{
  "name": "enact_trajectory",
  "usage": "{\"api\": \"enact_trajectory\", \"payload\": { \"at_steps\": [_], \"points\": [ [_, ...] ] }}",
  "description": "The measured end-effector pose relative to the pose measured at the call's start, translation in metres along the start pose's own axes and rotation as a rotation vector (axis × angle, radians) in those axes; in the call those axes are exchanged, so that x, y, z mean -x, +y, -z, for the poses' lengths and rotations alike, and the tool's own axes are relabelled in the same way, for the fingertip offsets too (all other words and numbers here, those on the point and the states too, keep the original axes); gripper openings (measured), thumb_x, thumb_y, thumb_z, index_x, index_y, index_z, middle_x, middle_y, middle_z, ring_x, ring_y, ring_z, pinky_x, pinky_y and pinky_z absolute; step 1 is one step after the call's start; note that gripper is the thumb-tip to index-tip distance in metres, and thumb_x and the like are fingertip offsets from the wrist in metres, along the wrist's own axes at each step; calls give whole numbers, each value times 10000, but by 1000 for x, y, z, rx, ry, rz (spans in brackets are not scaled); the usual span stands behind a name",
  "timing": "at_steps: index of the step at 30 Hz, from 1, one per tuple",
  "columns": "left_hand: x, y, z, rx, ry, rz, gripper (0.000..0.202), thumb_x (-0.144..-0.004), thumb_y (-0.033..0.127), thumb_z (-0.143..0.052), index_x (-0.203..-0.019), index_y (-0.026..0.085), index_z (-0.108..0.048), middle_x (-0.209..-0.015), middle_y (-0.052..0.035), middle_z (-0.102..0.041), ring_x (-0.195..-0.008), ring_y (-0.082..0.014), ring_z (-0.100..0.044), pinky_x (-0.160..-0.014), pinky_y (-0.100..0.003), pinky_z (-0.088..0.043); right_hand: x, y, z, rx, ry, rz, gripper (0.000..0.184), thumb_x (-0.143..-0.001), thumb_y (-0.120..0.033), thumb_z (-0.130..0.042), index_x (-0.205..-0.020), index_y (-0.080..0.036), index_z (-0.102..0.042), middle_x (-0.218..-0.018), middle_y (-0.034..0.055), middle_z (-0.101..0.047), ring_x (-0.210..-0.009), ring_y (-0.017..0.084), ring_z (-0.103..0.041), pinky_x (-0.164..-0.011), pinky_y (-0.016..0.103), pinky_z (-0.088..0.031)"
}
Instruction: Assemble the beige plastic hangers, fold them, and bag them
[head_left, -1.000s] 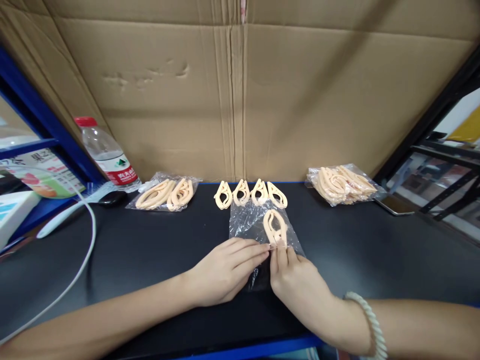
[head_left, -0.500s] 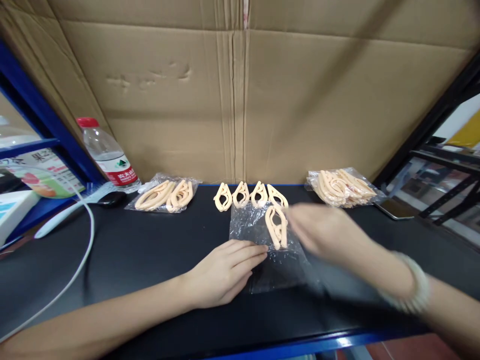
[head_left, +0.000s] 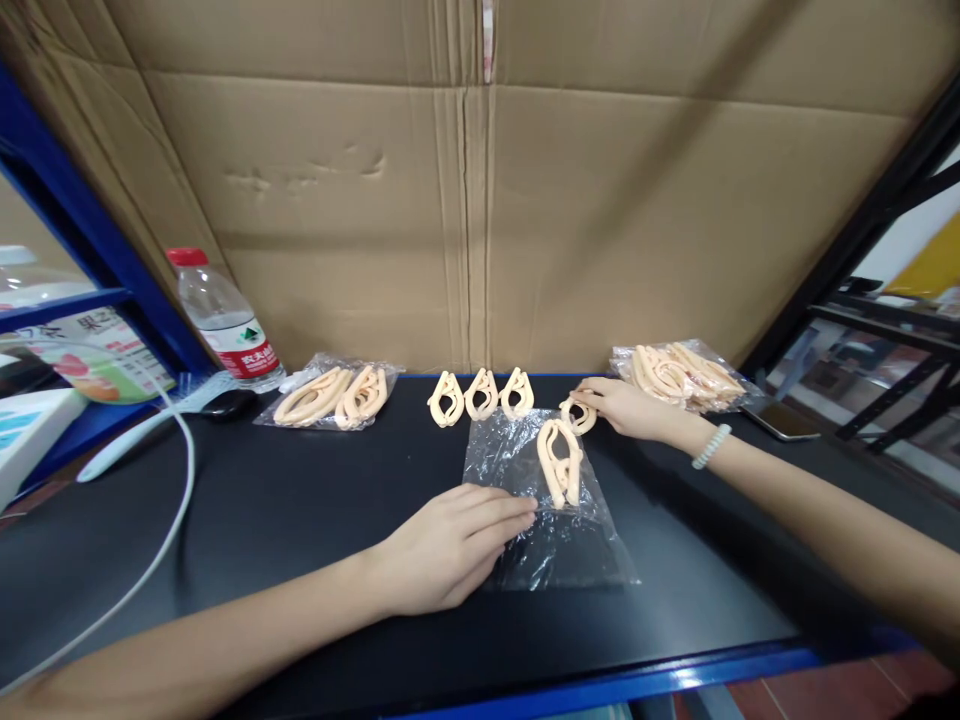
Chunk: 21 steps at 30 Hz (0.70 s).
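Observation:
Fingers stretched out, my left hand (head_left: pixel 461 548) lies flat over the left edge of a clear plastic bag (head_left: pixel 517 555). Its fingertips touch the bag, and its palm side is hidden. One beige folding hanger (head_left: pixel 559 463) lies at the bag's right side, narrow end away from me. Just behind it, my right hand (head_left: pixel 626 408) pinches another beige hanger (head_left: pixel 579 414) by its upper right part, which the fingers partly cover. To the left stand in a row three more folded hangers, a left one (head_left: pixel 446 400), a middle one (head_left: pixel 481 394) and a right one (head_left: pixel 517 393).
Bagged hangers (head_left: pixel 330 395) lie at the back left, and a fuller bag of hangers (head_left: pixel 682 375) at the back right beside a phone (head_left: pixel 780 418). A water bottle (head_left: pixel 229 325), a black mouse (head_left: pixel 231 404) and a white cable (head_left: pixel 176 500) are on the left. Cardboard (head_left: pixel 337 230) closes the back.
My right hand has moved back, and the row's rightmost hanger is now in its fingers, shifted right and turned. My left hand stays in place on the bag.

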<state>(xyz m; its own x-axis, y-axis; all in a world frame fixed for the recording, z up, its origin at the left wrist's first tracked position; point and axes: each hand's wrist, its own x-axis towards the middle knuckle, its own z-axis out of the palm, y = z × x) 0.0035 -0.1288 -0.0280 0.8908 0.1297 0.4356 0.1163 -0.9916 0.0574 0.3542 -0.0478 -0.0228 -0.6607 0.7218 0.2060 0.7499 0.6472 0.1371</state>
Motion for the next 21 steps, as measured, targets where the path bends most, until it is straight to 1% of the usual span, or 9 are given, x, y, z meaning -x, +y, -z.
{"api": "enact_trajectory", "payload": {
  "at_steps": [2, 3, 6, 8, 12, 15, 17, 19, 21],
  "points": [
    [0, 0, 0, 5, 7, 0, 432, -913, 83, -431, -1343, 127, -446, -1312, -139, -595, -1148, -230, -572, -954, -396, -509, 23, -4, 5, 10, -4, -48, 489, -832, 38, -353, -1262, -43, -571, -1139, 216, -598, -1033, 274, -617, -888, 443, -531],
    [0, 0, 0, 6, 9, -1, 429, -913, 81, -435, -1340, 125, -450, -1309, -140, -596, -1148, -229, -573, -956, -392, -508, 34, -6, 8, 6, -3, -70, 483, -836, 25, -355, -1262, -49, -572, -1131, 212, -594, -1009, 271, -624, -872, 436, -539],
    [0, -1, 0, 3, 8, -10, 418, -912, 80, -448, -1328, 113, -471, -1302, -147, -599, -1153, -234, -575, -961, -386, -507, 62, -13, 12, -72, 16, -130, 466, -861, -28, -370, -1273, -113, -570, -1195, 176, -578, -1049, 253, -614, -916, 413, -525],
    [-1, -1, 1, 1, -2, -8, 411, -914, 81, -450, -1322, 110, -482, -1304, -152, -596, -1155, -238, -576, -959, -389, -510, 74, -15, 14, -175, 38, -164, 405, -901, -97, -388, -1252, -149, -584, -1188, 145, -606, -1072, 245, -608, -944, 407, -510],
    [-2, -2, -1, -10, -13, -4, 397, -923, 89, -449, -1317, 116, -489, -1310, -144, -594, -1150, -240, -580, -949, -397, -517, 82, -11, 17, -337, 105, -252, 298, -935, -209, -431, -1150, -161, -632, -1096, 117, -682, -1010, 238, -643, -904, 395, -522],
    [-1, -2, -1, -23, -8, 2, 404, -923, 93, -454, -1326, 121, -485, -1309, -143, -595, -1150, -240, -582, -949, -392, -518, 79, -6, 18, -361, 132, -273, 254, -926, -221, -445, -1021, -164, -674, -984, 99, -714, -895, 222, -672, -819, 359, -548],
    [-1, -2, -1, -25, -5, 2, 411, -921, 91, -454, -1329, 123, -484, -1303, -143, -599, -1150, -239, -585, -950, -390, -520, 78, -3, 16, -350, 146, -268, 240, -922, -222, -452, -969, -167, -681, -939, 91, -718, -859, 217, -676, -792, 350, -553],
    [-2, -2, -1, -22, -4, 1, 411, -922, 94, -453, -1330, 128, -484, -1298, -141, -603, -1145, -236, -589, -946, -386, -523, 79, -3, 12, -336, 170, -264, 241, -925, -222, -450, -960, -169, -683, -938, 92, -715, -866, 220, -675, -804, 361, -552],
    [-2, -3, -1, -19, 0, 2, 412, -923, 96, -451, -1332, 135, -483, -1297, -138, -605, -1139, -231, -592, -942, -378, -526, 83, -6, 8, -321, 198, -264, 268, -937, -212, -424, -982, -167, -684, -993, 106, -702, -924, 230, -665, -854, 388, -542]
  ]
}}
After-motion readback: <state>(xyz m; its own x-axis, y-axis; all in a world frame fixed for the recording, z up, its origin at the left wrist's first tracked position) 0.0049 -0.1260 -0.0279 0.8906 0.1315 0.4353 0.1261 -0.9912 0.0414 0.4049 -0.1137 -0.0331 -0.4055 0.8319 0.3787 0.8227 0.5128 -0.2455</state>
